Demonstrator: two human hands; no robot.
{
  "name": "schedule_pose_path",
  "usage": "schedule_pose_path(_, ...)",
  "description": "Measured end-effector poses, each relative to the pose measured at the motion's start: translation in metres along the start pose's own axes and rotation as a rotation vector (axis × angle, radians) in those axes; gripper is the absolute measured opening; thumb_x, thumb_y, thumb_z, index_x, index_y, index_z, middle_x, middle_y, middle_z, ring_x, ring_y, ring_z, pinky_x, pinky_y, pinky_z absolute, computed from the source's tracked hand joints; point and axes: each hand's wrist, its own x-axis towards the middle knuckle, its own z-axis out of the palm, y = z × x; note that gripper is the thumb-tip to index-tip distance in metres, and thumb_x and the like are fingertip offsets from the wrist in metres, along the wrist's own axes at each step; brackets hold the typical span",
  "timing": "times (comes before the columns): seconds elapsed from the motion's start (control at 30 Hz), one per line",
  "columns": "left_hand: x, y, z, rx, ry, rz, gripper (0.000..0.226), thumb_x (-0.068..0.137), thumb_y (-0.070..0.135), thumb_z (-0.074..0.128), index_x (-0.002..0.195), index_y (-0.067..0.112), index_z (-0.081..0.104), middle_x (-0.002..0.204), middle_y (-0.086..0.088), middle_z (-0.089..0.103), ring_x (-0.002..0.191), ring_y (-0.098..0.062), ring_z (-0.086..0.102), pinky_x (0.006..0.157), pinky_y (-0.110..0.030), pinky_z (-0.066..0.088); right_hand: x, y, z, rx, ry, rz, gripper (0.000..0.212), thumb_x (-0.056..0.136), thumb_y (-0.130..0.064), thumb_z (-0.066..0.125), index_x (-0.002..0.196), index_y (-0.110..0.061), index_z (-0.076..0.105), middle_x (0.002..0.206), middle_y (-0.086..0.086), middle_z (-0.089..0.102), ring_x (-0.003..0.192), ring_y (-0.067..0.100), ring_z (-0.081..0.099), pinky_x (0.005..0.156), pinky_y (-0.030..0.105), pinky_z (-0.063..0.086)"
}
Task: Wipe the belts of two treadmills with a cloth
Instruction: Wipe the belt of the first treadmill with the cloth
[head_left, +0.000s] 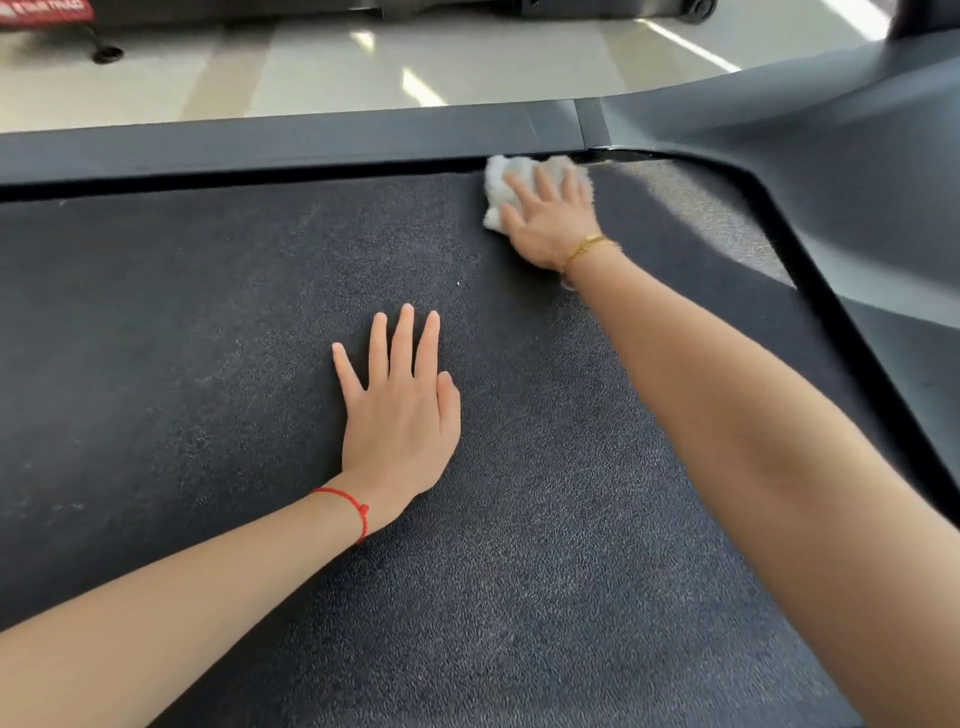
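At the upper centre of the frame, your right hand (550, 223) presses flat, fingers straight, on the white cloth (511, 182), which lies on the belt (208, 338) against the grey side rail (311, 140). Lower, mid-frame, your left hand (400, 405) rests open-palmed on the belt, fingers spread, holding nothing

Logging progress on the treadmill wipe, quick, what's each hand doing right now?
Left hand: open, flat on the belt, holding nothing.
Right hand: open, fingers straight, pressing the white cloth onto the belt.
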Motion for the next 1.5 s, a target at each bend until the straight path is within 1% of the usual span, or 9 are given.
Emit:
schedule_pose_path(0.13, -0.001, -0.001, -0.001, 0.005, -0.005, 0.002, 0.068, 0.094, 0.041, 0.004, 0.159, 0.021, 0.008, 0.166, -0.003, 0.009, 0.153, -0.026, 0.004, 0.118, -0.064, 0.009, -0.008, -0.019, 0.013, 0.009, -0.055, -0.204, 0.055, 0.103, -0.046, 0.020, 0.156, -0.033, 0.013, 0.165, 0.004, 0.007, 0.150, 0.036, -0.001, 0.122, 0.047, -0.001)
schedule_pose_path(0.27, -0.002, -0.001, -0.001, -0.010, -0.004, 0.008, 0.067, 0.095, 0.041, 0.004, 0.159, 0.021, 0.009, 0.166, -0.003, 0.009, 0.153, -0.026, 0.004, 0.118, -0.064, 0.008, -0.014, 0.054, -0.003, -0.024, 0.061, 0.032, 0.053, 0.103, -0.043, 0.020, 0.154, -0.028, 0.019, 0.162, 0.011, 0.014, 0.147, 0.037, 0.010, 0.119, 0.047, 0.007)
schedule_pose_path(0.47, -0.002, -0.001, 0.000, -0.038, 0.012, 0.007, 0.066, 0.096, 0.040, 0.010, 0.158, 0.020, 0.014, 0.166, -0.004, 0.013, 0.153, -0.026, 0.007, 0.118, -0.065, 0.008, -0.054, 0.160, -0.026, 0.000, 0.035, 0.289, 0.058, 0.103, -0.044, 0.014, 0.157, -0.027, 0.009, 0.165, 0.009, 0.002, 0.152, 0.032, -0.005, 0.123, 0.046, -0.006)
schedule_pose_path(0.73, -0.002, -0.001, 0.000, -0.085, 0.034, -0.001, 0.059, 0.101, 0.034, 0.028, 0.157, 0.020, 0.018, 0.165, -0.004, 0.015, 0.153, -0.026, 0.007, 0.118, -0.065, 0.006, -0.152, 0.144, -0.018, 0.062, -0.007, 0.117, 0.056, 0.105, -0.037, 0.024, 0.157, -0.025, 0.011, 0.165, 0.012, 0.004, 0.152, 0.029, -0.005, 0.123, 0.040, -0.006)
schedule_pose_path(0.87, -0.003, 0.000, -0.001, -0.107, 0.044, -0.007, 0.059, 0.101, 0.033, 0.030, 0.157, 0.020, 0.020, 0.165, -0.004, 0.016, 0.152, -0.026, 0.009, 0.118, -0.065, 0.005, -0.206, 0.112, -0.004, 0.077, 0.032, 0.013, 0.053, 0.105, -0.038, 0.030, 0.156, -0.032, 0.016, 0.165, 0.010, 0.005, 0.151, 0.026, -0.007, 0.114, 0.024, -0.017)
schedule_pose_path(1.1, -0.004, 0.001, -0.002, -0.135, 0.048, -0.015, 0.058, 0.101, 0.033, 0.030, 0.157, 0.020, 0.020, 0.165, -0.005, 0.016, 0.152, -0.027, 0.009, 0.118, -0.065, 0.003, -0.157, 0.053, -0.001, 0.050, 0.016, 0.177, 0.054, 0.102, -0.052, 0.024, 0.154, -0.041, 0.015, 0.165, 0.007, 0.006, 0.150, 0.038, -0.001, 0.122, 0.050, -0.002)
schedule_pose_path(1.27, -0.004, 0.000, -0.003, -0.118, 0.052, -0.012, 0.058, 0.101, 0.033, 0.031, 0.157, 0.020, 0.020, 0.165, -0.004, 0.017, 0.152, -0.027, 0.009, 0.118, -0.065, 0.005, -0.183, -0.006, 0.021, 0.056, -0.027, -0.101, 0.052, 0.104, -0.048, 0.022, 0.155, -0.040, 0.014, 0.165, 0.004, 0.005, 0.151, 0.035, -0.002, 0.122, 0.047, -0.001)
schedule_pose_path(1.37, -0.005, -0.002, -0.002, -0.120, 0.048, 0.006, 0.058, 0.102, 0.033, 0.030, 0.157, 0.020, 0.019, 0.165, -0.005, 0.016, 0.152, -0.027, 0.009, 0.118, -0.065, 0.004, -0.206, 0.020, 0.019, 0.094, -0.011, -0.090, 0.051, 0.105, -0.042, 0.025, 0.155, -0.038, 0.016, 0.165, 0.002, 0.005, 0.152, 0.029, -0.003, 0.123, 0.039, -0.003)
schedule_pose_path(1.5, -0.005, -0.002, -0.002, -0.138, 0.039, 0.013, 0.058, 0.102, 0.034, 0.028, 0.158, 0.020, 0.018, 0.165, -0.005, 0.015, 0.153, -0.028, 0.007, 0.118, -0.065, 0.003, -0.233, 0.099, 0.000, 0.014, 0.061, 0.129, 0.048, 0.107, -0.029, 0.027, 0.154, -0.019, 0.026, 0.164, 0.009, 0.011, 0.151, 0.035, 0.000, 0.121, 0.045, -0.003)
